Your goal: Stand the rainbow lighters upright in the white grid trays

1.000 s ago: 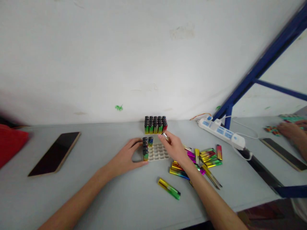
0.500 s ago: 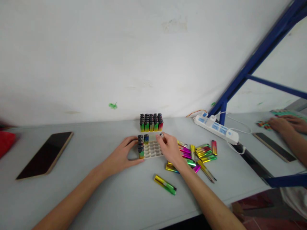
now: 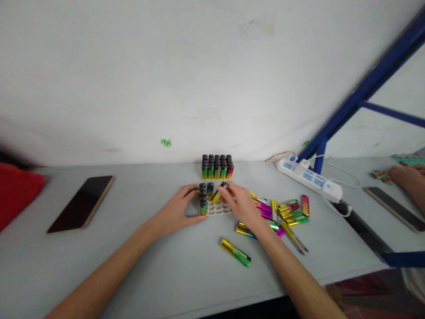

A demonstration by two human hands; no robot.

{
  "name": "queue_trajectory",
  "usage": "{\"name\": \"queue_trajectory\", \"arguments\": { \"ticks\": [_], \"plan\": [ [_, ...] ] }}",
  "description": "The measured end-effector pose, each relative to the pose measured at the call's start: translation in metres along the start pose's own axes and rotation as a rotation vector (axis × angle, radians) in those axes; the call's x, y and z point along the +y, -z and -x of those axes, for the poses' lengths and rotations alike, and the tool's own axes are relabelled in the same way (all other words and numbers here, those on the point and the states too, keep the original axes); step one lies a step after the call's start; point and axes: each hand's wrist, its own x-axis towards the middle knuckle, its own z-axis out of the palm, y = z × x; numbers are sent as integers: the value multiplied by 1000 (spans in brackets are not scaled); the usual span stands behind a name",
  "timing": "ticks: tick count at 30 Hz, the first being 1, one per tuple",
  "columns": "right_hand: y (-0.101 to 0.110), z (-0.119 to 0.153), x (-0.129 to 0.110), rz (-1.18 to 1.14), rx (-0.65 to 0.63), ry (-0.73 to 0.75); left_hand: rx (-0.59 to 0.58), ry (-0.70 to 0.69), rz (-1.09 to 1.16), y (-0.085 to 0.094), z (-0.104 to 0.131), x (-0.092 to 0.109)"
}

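At the left edge a red item (image 3: 20,195) lies on the table (image 3: 186,266), and beside it a dark-screened phone (image 3: 81,204) lies aslant. Next comes the left hand (image 3: 171,215), its grip curved around the left end of a pale, pocketed tray (image 3: 216,212), apparently holding it: the thumb rests at the near corner, while the fingers reach round the far side, their tips partly hidden. Just inside that grip stands a column of upright lighters (image 3: 203,199), black heads up, with a single blue lighter (image 3: 210,190) standing just right of its far end.

Then comes the relation that seems to matter most. A yellow lighter (image 3: 217,196) is pinched near its black head by the right hand (image 3: 243,204), whose grip is closed on it. Its long axis is tilted, the head up and to the right, the base down and to the left over the tray's pockets, near the blue lighter; whether the base touches the tray I cannot tell. The right hand has it, and the upright column stands between it and the left hand.

Behind the tray stands a block of lighters (image 3: 218,167). A loose lighter (image 3: 235,252) lies nearer the person, and a scattered pile of lighters (image 3: 292,213) lies right of the right hand. Farther right are a white power strip (image 3: 310,179), a blue frame (image 3: 344,114), a second phone (image 3: 395,207) and another person's hand (image 3: 410,181)
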Motion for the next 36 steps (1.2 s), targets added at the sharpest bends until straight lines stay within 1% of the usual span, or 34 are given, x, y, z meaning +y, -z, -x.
{"name": "queue_trajectory", "arguments": {
  "ticks": [2,5,8,11,14,17,19,21,23,25,27,28,29,31,33,34,36],
  "plan": [
    [-1,-1,-1,18,-23,20,1,-4,-1,0,1,0],
    [-3,-2,-5,153,-111,45,-1,-6,0,0,1,1],
    [-2,-4,-14,312,-166,91,-6,-11,-1,0,1,0],
    [4,-7,-26,419,-209,144,6,-17,3,-1,1,-2],
    [6,-8,-35,503,-268,143,12,-25,3,-2,0,-5],
    [2,-7,-40,643,-260,69,17,-28,-3,-3,0,-8],
    [1,-8,-40,692,-253,35,26,-25,-6,-3,0,-9],
    [7,-8,-37,663,-243,32,30,-23,-5,-2,-1,-8],
    [21,-3,-34,595,-191,26,25,-20,-3,-1,-2,-7],
    [37,13,-34,516,-119,19,17,-16,-3,-1,-3,-5],
    [48,43,-36,431,-74,35,11,-11,-5,-2,-3,-3],
    [50,62,-38,399,-63,48,10,-8,-4,-2,-3,-3],
    [48,83,-40,393,-53,60,7,-5,-3,-3,-3,-2],
    [40,125,-43,436,-39,105,1,-1,5,-3,-3,-1],
    [28,159,-43,465,-61,117,-5,4,13,-1,-4,-1],
    [23,170,-42,453,-65,99,-11,6,16,0,-4,-1],
    [19,181,-40,391,-69,48,-23,8,18,2,-4,-2]
  ]
}}
